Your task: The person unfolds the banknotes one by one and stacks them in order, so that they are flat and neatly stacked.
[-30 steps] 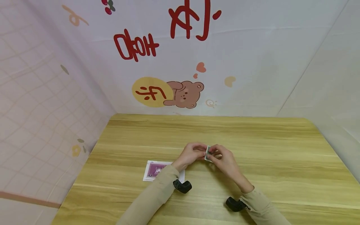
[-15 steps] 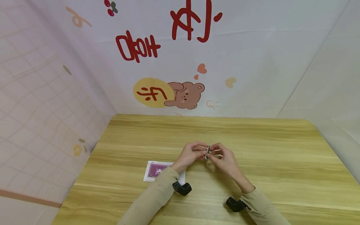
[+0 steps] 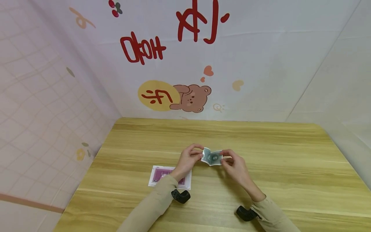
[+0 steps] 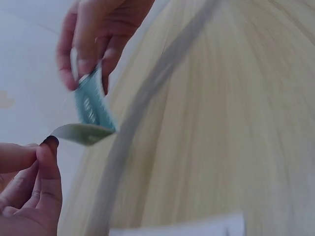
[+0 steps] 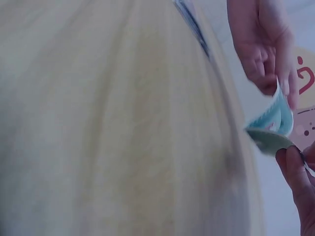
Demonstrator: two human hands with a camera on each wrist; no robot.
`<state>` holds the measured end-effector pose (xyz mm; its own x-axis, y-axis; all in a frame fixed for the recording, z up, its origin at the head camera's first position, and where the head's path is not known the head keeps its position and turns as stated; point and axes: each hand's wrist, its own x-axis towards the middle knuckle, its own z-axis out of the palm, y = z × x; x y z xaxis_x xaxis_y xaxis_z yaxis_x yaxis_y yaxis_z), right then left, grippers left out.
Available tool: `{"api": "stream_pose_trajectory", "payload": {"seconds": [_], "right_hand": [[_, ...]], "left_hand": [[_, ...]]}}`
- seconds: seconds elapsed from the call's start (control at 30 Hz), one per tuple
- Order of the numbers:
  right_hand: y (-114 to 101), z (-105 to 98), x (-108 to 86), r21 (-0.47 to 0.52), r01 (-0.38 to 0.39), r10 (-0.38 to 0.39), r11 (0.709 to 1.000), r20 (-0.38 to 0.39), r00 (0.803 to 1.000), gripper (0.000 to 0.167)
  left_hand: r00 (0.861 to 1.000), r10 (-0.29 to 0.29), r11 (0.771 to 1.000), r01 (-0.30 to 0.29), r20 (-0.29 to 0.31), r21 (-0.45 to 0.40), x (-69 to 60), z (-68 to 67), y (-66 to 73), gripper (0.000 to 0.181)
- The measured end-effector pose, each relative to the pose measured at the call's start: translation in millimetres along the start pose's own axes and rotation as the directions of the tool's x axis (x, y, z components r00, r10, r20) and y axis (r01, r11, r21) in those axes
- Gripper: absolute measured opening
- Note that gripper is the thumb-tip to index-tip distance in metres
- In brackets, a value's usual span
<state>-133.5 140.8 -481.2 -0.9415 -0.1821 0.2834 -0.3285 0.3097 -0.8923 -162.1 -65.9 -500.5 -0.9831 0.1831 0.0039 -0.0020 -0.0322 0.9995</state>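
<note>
A small green banknote (image 3: 215, 158) is held off the table between both hands, creased down its middle into a shallow V. My left hand (image 3: 186, 161) pinches its left end between thumb and fingers. At the opposite end, my right hand (image 3: 237, 168) pinches the right edge. In the left wrist view the banknote (image 4: 91, 105) bends sharply at the crease, with the right hand (image 4: 108, 32) above. From the right wrist, the same banknote (image 5: 270, 128) shows its two halves angled apart. Beneath the left forearm lies a pile of purple banknotes (image 3: 158, 174), partly covered by that arm.
The wooden table (image 3: 275, 154) spreads out on all sides of the hands. Behind it hangs a white printed cloth (image 3: 261, 74) with a bear and red characters. Black wrist cameras sit on both sleeves, the left camera (image 3: 181, 196) close to the purple pile.
The green banknote was folded narrow between the fingertips and is now spread open. My left hand has moved left and the right hand slightly right, widening the gap between them.
</note>
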Motion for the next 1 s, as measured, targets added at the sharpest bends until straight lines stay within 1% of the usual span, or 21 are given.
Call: {"api": "stream_pose_trajectory", "payload": {"seconds": [0.1,0.23,0.33,0.43,0.57,0.63,0.77,0.8,0.87,1.0], "right_hand": [[-10,-3,-3.0,-0.019,-0.014,0.014,1.0,-0.006,1.0,0.021],[-14,-4,-4.5,-0.044,0.017,-0.018,0.999,-0.014,1.0,0.019],[-13,-3,-4.3,-0.059,0.04,-0.041,0.997,-0.023,0.999,0.017],[-14,0,-3.9,-0.048,0.025,-0.027,0.999,-0.023,0.999,0.016],[-14,4,-2.9,-0.001,-0.025,0.025,1.0,0.002,1.0,0.016],[-15,7,-2.6,0.022,-0.061,0.06,0.998,0.022,0.998,0.017],[-20,12,-2.9,0.049,-0.11,0.107,0.993,0.057,0.993,0.017],[-21,13,-2.9,0.05,-0.113,0.109,0.992,0.064,0.992,0.017],[-23,16,-2.8,0.041,-0.109,0.106,0.993,0.073,0.992,0.017],[-27,23,-2.7,0.046,-0.099,0.094,0.994,0.106,0.99,0.015]], "left_hand": [[1.0,0.007,1.0,-0.007,-0.024,0.012,-4.6,-11.2,-2.4,0.026],[0.998,0.006,1.0,-0.005,-0.059,0.018,-11.4,-25.5,-3.6,0.027],[0.998,0.004,1.0,-0.002,-0.062,0.028,-17.7,-33.0,-2.5,0.028],[0.999,0.006,0.998,-0.003,-0.046,0.06,-27.8,-35.4,8.1,0.027],[0.999,0.013,0.993,-0.008,-0.04,0.118,-40.3,-38.1,22.1,0.022],[0.999,0.013,0.991,-0.007,-0.043,0.136,-42.2,-42.2,19.1,0.02],[0.998,0.033,0.988,-0.026,-0.043,0.155,-41.4,-53.7,1.0,0.018],[0.998,0.034,0.987,-0.026,-0.045,0.161,-42.8,-55.4,1.2,0.018],[0.999,0.027,0.985,-0.019,-0.043,0.174,-47.2,-58.3,6.8,0.017],[0.998,-0.003,0.982,0.014,-0.056,0.191,-54.2,-65.6,14.1,0.017]]}}
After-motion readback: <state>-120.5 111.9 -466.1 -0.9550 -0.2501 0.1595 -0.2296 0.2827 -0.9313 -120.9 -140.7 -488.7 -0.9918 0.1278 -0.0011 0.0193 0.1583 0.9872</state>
